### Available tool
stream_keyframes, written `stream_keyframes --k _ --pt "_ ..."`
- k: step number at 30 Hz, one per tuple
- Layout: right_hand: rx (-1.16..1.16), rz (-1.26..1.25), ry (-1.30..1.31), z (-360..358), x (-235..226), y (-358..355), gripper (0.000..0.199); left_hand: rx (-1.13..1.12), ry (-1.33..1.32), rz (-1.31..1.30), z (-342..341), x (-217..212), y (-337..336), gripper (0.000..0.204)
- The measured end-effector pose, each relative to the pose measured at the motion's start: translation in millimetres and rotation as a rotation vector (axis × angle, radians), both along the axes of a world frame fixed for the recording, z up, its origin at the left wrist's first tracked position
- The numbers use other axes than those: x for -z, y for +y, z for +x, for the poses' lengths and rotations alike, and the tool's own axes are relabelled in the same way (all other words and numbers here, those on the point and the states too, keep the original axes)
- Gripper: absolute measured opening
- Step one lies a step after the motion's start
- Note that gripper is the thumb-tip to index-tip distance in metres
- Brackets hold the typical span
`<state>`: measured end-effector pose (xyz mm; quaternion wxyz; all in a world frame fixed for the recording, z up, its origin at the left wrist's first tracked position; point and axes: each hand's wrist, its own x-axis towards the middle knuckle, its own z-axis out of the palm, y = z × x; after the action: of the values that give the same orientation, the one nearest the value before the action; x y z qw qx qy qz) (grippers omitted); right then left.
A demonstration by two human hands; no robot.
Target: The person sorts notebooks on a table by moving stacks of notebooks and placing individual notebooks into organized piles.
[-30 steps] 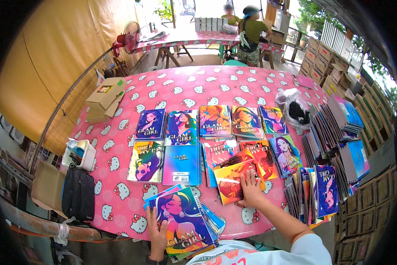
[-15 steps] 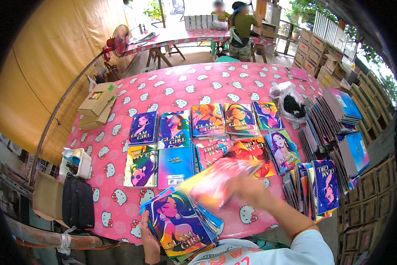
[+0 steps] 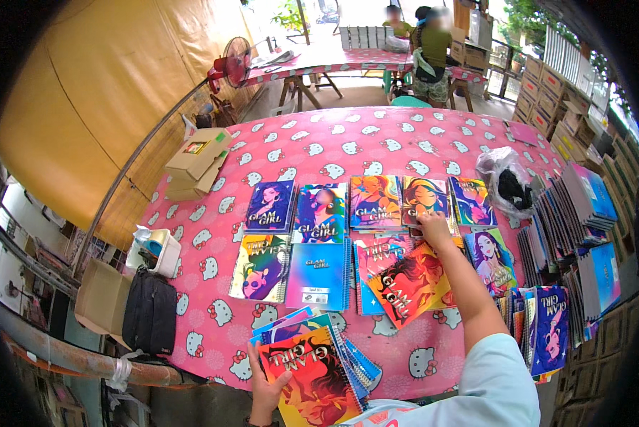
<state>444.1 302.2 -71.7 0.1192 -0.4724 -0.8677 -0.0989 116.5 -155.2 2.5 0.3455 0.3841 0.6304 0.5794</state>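
Note:
My left hand [image 3: 265, 384] holds a fanned stack of spiral notebooks at the near edge of the table. On top lies a notebook with a red and orange cover [image 3: 311, 381]; blue and purple ones stick out beneath. My right hand [image 3: 435, 229] reaches across to the far row, its fingers closed at the lower edge of a notebook with an orange and yellow cover [image 3: 425, 196]. Under that forearm, another red-orange notebook [image 3: 410, 283] lies tilted over a pink one [image 3: 376, 249]. Left of these is a blue-purple notebook [image 3: 318, 277].
Other notebook piles [image 3: 270, 203] stand in two rows. Tall notebook stacks [image 3: 583, 206] line the right edge, beside a plastic bag [image 3: 506, 183]. At left are a cardboard box [image 3: 197, 160], a white bin [image 3: 159, 252] and a black bag [image 3: 149, 313]. Two people work at a far table [image 3: 362, 58].
My right hand has let go of the blurred notebook it carried and moved to the far row. A red-orange cover now tops the left-hand stack instead of a purple one. The view has shifted left.

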Motion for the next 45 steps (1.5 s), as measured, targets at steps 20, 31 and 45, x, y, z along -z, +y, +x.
stream_keyframes --k 20,31,45 --pt "0.059 -0.581 -0.165 81.5 -14.1 -125.3 0.082 0.067 0.191 -0.201 -16.9 -11.7 -8.3 0.078" --pt "-0.344 -0.605 0.273 -36.9 -44.7 -191.1 0.039 0.345 -0.29 0.184 -18.2 -0.5 12.0 0.074" --pt "-0.112 -0.381 0.261 -166.2 -73.1 -66.8 0.068 0.003 0.022 -0.223 12.1 -49.6 -10.1 0.056"
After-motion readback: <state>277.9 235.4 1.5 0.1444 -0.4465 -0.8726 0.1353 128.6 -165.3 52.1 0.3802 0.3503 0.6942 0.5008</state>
